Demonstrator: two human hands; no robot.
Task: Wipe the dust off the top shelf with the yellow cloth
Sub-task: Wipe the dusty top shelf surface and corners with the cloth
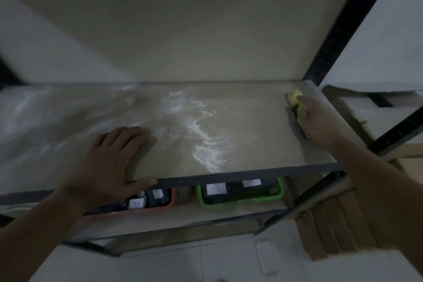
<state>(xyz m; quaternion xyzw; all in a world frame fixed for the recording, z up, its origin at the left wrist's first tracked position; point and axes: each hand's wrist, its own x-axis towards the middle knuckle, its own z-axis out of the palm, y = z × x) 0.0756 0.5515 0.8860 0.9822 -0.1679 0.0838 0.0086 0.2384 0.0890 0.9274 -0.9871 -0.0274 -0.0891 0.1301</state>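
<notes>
Top shelf [251,121]: a pale board in a dark metal frame, filling the width of the view. Lighting is dim and the left end of the shelf is blurred.

Black upright post [343,18]: rises from the far right corner of the top shelf.

Lower shelf [206,215]: directly beneath the top shelf, with only its front strip visible.

Cardboard strips [332,231]: brown, standing below and just beyond the front right corner of the top shelf.

Left hand [109,158]: lies palm down on the top shelf at its front edge, left of centre. The fingers are extended and spread on the board, and the thumb lies along the front lip. It holds nothing.

Right hand [318,119]: reaches into the far right corner of the top shelf. Its fingers are curled over the yellow cloth and press it onto the board.

Orange tray [160,206] and green tray [240,201]: side by side on the lower shelf under the front edge of the top shelf, orange to the left. Both hold dark items, which I cannot identify.

White dust [201,135]: a thick, irregular streak across the middle of the top shelf, running from near the back to the front edge. Fainter smears cover the left half. The board between the streak and the right hand looks mostly bare.

Yellow cloth [295,96]: bunched under the right hand's fingertips at the far right corner of the top shelf, well apart from the streak.

Paper labels [215,188]: white, in both trays, and two of them are marked "A".
</notes>
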